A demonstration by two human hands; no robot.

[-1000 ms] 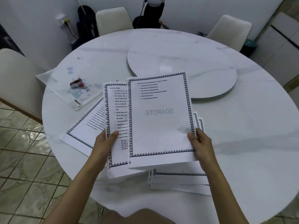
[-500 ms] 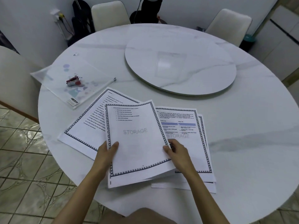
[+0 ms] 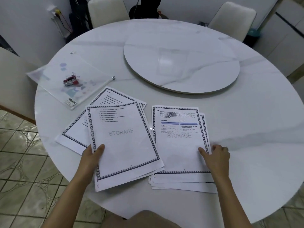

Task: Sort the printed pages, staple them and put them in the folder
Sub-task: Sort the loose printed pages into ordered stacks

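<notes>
Printed pages with patterned borders and a grey STORAGE watermark lie in two groups on the round white table (image 3: pixel 246 129). My left hand (image 3: pixel 92 155) pinches the lower left edge of the left pages (image 3: pixel 123 142), thumb on top; more sheets are fanned out beneath them. My right hand (image 3: pixel 215 155) grips the right edge of the right stack (image 3: pixel 179 145), thumb on the top sheet and fingers curled at the side. A clear plastic folder (image 3: pixel 54 74) lies at the far left, with a small red stapler (image 3: pixel 70 81) on it.
A raised round turntable (image 3: pixel 181 63) takes up the table's middle. White chairs stand at the back (image 3: pixel 105 10), back right (image 3: pixel 233 18) and left (image 3: pixel 13 76). Tiled floor shows below the near left table edge.
The held page has come down onto the left sheets. My right hand let go of it and moved right to the edge of the other stack, now uncovered.
</notes>
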